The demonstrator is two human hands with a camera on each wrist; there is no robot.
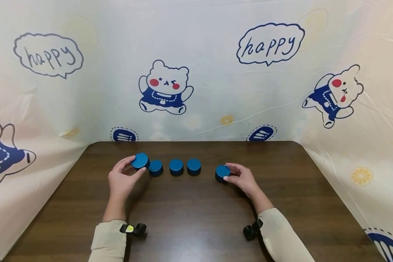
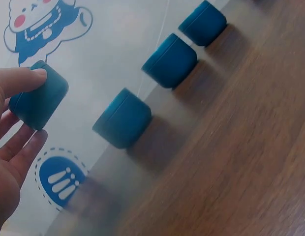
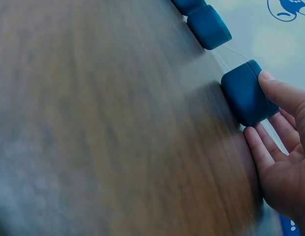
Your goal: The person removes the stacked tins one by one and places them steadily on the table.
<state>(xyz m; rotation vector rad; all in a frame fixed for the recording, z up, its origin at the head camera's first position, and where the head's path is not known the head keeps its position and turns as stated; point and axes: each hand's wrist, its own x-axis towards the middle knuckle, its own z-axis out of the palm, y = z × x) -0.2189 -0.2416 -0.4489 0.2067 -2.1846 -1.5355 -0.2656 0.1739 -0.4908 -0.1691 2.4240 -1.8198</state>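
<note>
My left hand pinches a blue round lidded case between thumb and fingers. In the left wrist view that held case is up off the table. Three matching cases stand upright in a row to its right: the nearest case, a middle case and another case. At the right end, my right hand grips one more blue case by its side. The right wrist view shows that case upright, thumb on one side and fingers on the other; its underside is hidden.
The dark wooden table ends at a back edge close behind the cases. A pale printed cloth hangs behind and at both sides. A black wrist camera sits on the left sleeve, another camera on the right.
</note>
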